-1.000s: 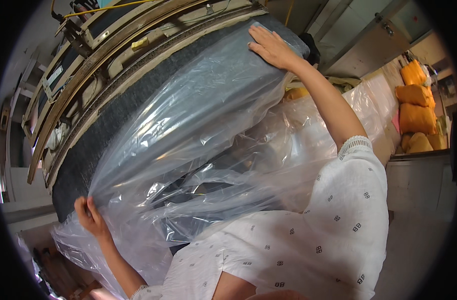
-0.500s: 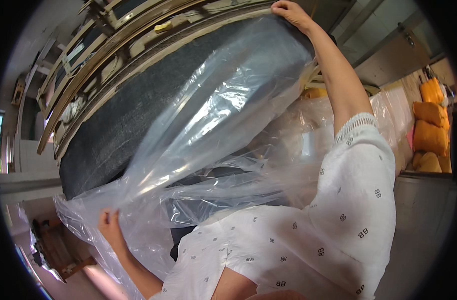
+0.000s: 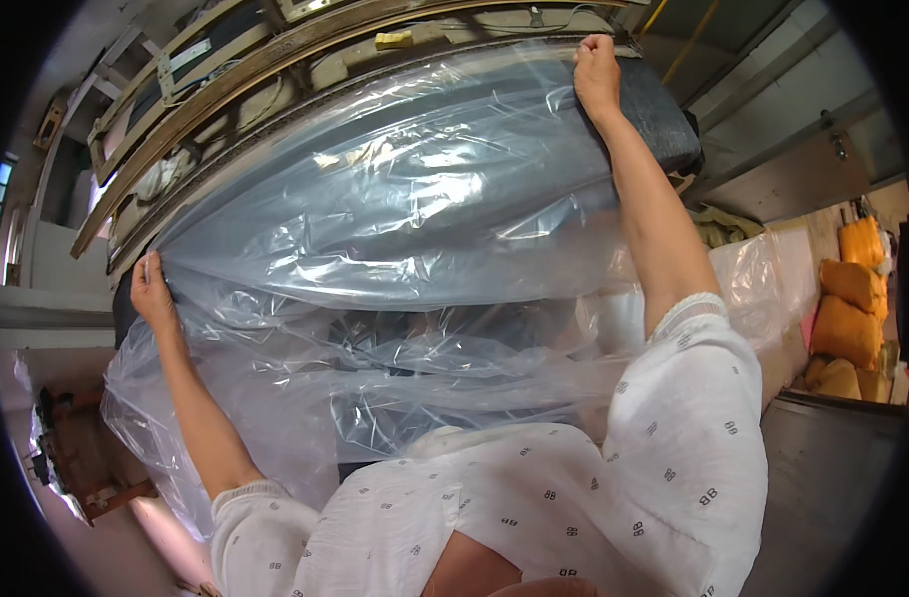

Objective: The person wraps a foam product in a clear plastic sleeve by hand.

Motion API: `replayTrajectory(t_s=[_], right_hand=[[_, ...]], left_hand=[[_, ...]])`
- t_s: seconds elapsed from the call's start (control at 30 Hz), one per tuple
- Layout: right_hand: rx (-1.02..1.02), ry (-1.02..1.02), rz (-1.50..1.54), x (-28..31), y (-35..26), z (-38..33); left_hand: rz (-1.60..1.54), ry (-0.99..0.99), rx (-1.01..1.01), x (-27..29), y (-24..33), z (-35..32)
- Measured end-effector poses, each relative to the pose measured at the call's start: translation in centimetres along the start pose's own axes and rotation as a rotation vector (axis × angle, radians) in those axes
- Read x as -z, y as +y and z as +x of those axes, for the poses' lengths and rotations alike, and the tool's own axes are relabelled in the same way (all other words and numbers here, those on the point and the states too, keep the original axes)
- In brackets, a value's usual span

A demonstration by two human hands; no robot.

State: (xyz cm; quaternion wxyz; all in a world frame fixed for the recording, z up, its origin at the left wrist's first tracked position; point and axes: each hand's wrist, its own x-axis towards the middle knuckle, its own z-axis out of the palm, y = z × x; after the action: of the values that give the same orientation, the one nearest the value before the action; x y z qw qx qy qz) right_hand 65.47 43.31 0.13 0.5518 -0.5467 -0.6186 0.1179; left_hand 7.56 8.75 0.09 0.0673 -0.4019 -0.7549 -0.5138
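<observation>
A large clear plastic sheet (image 3: pixel 395 229) is stretched across a dark padded surface (image 3: pixel 663 124). My left hand (image 3: pixel 152 289) is closed on the sheet at the left end, near the far edge of the surface. At the far right, my right hand (image 3: pixel 598 75) is closed on the sheet beside the pale rail along the back. Between my hands the plastic lies fairly taut, with shiny wrinkles. Its near part hangs in loose folds toward my body, and the dark surface shows through it.
Wooden rails and a metal frame (image 3: pixel 166 169) run along the far side, with a small yellow block (image 3: pixel 394 40) on them. Several orange bundles (image 3: pixel 847 308) are stacked at the right. A brown wooden item (image 3: pixel 86 448) stands at the lower left.
My left hand has moved away from me to the far left edge, drawing the plastic over the dark surface. My right hand still grips the sheet at the far right.
</observation>
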Motion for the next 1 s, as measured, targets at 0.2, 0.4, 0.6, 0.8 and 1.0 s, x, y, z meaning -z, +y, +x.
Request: replayTrajectory(t_s=[0.2, 0.4, 0.6, 0.8, 1.0], right_hand=[[0.274, -0.236, -0.060, 1.9, 0.1, -0.4], [0.139, -0.263, 0.091, 0.3, -1.3, -0.6], [0.225, -0.484, 0.004, -0.1, -4.9, -5.2], [0.133, -0.448, -0.137, -1.5, -5.0, -4.3], [0.274, -0.540, -0.204, -2.0, -5.7, -5.4]], left_hand=[[0.116, -0.072, 0.091, 3.0, 2.6, -3.2], [-0.004, 0.006, 0.187, 6.2, 3.5, -7.1], [-0.047, 0.198, 0.240, 17.9, 1.4, -12.7], [-0.051, 0.029, 0.203, 20.2, 5.7, -16.6], [0.263, -0.258, 0.170, 22.5, 4.7, -23.7]])
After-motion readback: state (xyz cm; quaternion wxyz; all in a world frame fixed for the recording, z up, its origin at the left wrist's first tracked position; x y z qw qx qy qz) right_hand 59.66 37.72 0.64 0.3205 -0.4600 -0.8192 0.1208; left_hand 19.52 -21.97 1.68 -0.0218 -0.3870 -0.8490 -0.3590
